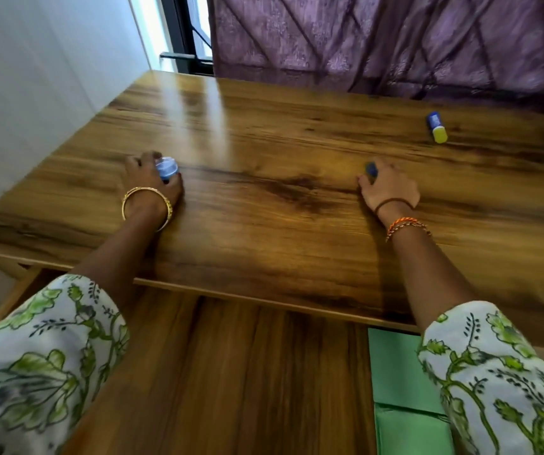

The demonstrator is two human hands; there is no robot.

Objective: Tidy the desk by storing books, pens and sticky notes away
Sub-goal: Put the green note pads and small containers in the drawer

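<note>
Head view: left hand (152, 178) grips a blue tub (166, 168), right hand (390, 187) pinches a blue object (371, 168); lifting both straight up should avoid tipping.

On the glossy brown wooden desk (280, 198) are two hands, three small items — one clear-lidded blue round plastic pot (167, 168) at its left, one small dark blue object (371, 168) right of centre, one blue-and-yellow stick-shaped tube (437, 127) at its far right.
</note>
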